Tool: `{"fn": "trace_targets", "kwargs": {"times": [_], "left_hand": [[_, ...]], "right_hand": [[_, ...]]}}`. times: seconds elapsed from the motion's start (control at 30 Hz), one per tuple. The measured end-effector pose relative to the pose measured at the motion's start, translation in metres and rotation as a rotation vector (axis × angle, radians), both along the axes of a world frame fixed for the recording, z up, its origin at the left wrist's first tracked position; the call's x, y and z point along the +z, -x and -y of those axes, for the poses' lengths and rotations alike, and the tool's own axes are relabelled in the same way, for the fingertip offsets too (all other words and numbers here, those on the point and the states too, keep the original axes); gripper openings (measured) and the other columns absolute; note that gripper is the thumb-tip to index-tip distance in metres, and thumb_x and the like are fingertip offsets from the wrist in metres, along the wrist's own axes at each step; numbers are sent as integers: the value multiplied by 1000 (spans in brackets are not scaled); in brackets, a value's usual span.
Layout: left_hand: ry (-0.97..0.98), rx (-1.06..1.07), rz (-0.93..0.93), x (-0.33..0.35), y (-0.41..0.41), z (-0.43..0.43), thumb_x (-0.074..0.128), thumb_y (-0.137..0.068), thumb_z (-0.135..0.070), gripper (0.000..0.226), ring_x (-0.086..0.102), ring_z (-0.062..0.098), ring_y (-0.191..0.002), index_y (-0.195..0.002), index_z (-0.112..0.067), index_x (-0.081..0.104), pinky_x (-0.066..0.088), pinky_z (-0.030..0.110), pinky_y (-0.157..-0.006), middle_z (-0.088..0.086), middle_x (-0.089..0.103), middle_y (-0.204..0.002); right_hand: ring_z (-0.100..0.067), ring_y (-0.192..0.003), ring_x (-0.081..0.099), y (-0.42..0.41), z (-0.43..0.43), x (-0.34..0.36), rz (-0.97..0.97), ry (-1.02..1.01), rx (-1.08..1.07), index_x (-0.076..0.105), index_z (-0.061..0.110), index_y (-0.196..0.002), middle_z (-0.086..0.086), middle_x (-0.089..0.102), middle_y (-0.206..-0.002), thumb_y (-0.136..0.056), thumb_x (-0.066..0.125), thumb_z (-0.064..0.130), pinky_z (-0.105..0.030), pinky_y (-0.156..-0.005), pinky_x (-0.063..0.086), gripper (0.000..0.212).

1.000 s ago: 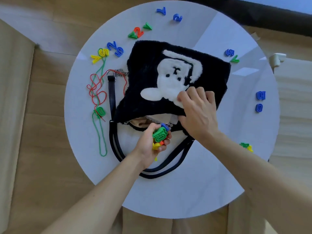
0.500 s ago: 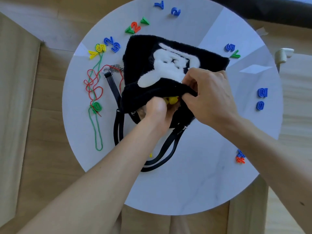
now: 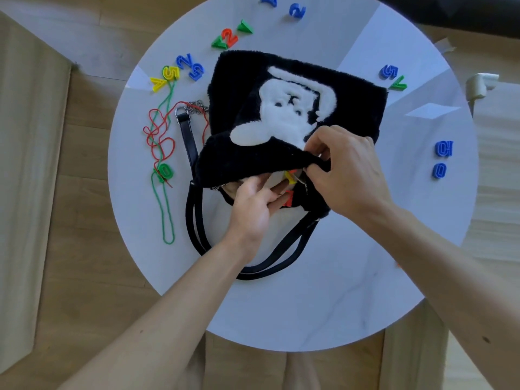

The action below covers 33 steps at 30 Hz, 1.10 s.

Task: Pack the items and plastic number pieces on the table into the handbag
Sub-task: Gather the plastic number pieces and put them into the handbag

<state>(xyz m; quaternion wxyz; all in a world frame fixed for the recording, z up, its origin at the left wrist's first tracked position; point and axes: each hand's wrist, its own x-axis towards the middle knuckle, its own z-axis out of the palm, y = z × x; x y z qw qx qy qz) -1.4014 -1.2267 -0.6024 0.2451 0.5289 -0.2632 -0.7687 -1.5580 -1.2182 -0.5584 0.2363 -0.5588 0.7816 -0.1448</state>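
A black furry handbag [image 3: 351, 108] with a white figure lies on the round white table [image 3: 309, 305]. My right hand [image 3: 349, 175] pinches the upper rim of its mouth and holds it up. At the opening, my left hand [image 3: 253, 204] rests with relaxed fingers reaching inside. A yellow piece [image 3: 289, 177] and a red piece [image 3: 289, 199] show in the mouth beside those fingers. Loose number pieces lie around the bag: a blue 10 [image 3: 444, 148], a blue 0 [image 3: 439, 170], a blue 5 [image 3: 389, 71] and a green 7 [image 3: 398, 84].
More pieces lie at the far side: a blue 2 [image 3: 297, 10], a green-and-red group [image 3: 229, 38], a yellow-and-blue group [image 3: 177, 71]. Tangled red and green strings [image 3: 160, 136] with a green 0 [image 3: 164, 171] lie left of the bag. Black straps [image 3: 194, 220] loop toward me.
My left hand carried a handful of number pieces into the bag's mouth and now lies relaxed there. My right hand shifted from pressing on the bag to lifting its rim.
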Motion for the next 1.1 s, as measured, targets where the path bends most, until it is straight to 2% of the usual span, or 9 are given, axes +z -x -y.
{"fn": "trace_targets", "kwargs": {"times": [0.17, 0.27, 0.4, 0.5, 0.6, 0.7, 0.8, 0.87, 1.1], "left_hand": [[49, -92, 312, -13, -33, -10, 30, -92, 12, 40, 73, 26, -90, -102, -6, 65, 60, 30, -80, 14, 71, -99], [269, -352, 621, -30, -57, -30, 46, -93, 1, 22, 64, 15, -71, -91, -12, 63, 54, 26, -67, 3, 66, -81], [594, -822, 851, -58, -73, -64, 62, -92, -17, 21, 58, 17, -85, -111, -15, 55, 51, 33, -71, -2, 54, -102], [734, -1007, 911, -71, -72, -72, 65, -91, -21, 33, 56, 22, -95, -119, -14, 50, 51, 35, -70, 2, 49, -112], [788, -1026, 928, -77, -71, -68, 62, -89, -7, 29, 58, 26, -90, -116, -13, 52, 52, 39, -65, 5, 52, -108], [814, -1021, 914, -80, -77, -67, 57, -85, 5, 32, 59, 27, -84, -111, -13, 56, 48, 38, -60, 5, 54, -102], [786, -876, 816, -74, -80, -62, 56, -86, 3, 29, 60, 28, -80, -109, -12, 59, 50, 41, -64, 4, 58, -101], [779, -712, 755, -67, -75, -55, 57, -88, -2, 23, 60, 24, -80, -109, -13, 59, 51, 41, -68, 1, 60, -100], [652, -354, 654, -53, -35, -18, 64, -88, -8, 8, 62, 14, -72, -90, -13, 58, 55, 36, -64, -3, 63, -81]], "right_hand": [[-13, -86, 58, -7, -15, -14, 70, -19, -28, 61, 19, -99, 8, 61, -95, -84, 65, 8, -43, -91, 50, 19], [-11, -82, 56, -13, -25, -15, 92, 65, -84, 59, 19, -102, 9, 58, -95, -86, 65, 8, -40, -83, 50, 20], [-13, -64, 57, -42, -46, -14, 242, 30, -185, 60, 21, -87, 9, 59, -70, -87, 65, 9, -31, -59, 49, 13], [-11, -61, 58, -72, -71, -31, 401, -271, -358, 60, 24, -94, 7, 61, -67, -88, 65, 18, -32, -57, 51, 10], [-10, -76, 64, -94, -86, -56, 517, -476, -666, 55, 21, -119, 7, 65, -80, -90, 67, 25, -30, -64, 52, 31], [-17, -89, 70, -106, -78, -80, 564, -432, -862, 53, 17, -129, 7, 68, -89, -91, 67, 30, -40, -83, 57, 42], [-22, -82, 72, -111, -58, -98, 529, -340, -986, 62, 25, -98, 3, 72, -85, -91, 66, 33, -44, -85, 57, 10], [-24, -78, 72, -111, -49, -104, 487, -296, -1058, 58, 30, -79, -1, 74, -79, -91, 65, 33, -42, -81, 58, 14], [-25, -71, 72, -108, -39, -95, 515, -150, -1186, 70, 16, -89, -1, 71, -79, -91, 58, 25, -41, -74, 59, 15]]}}
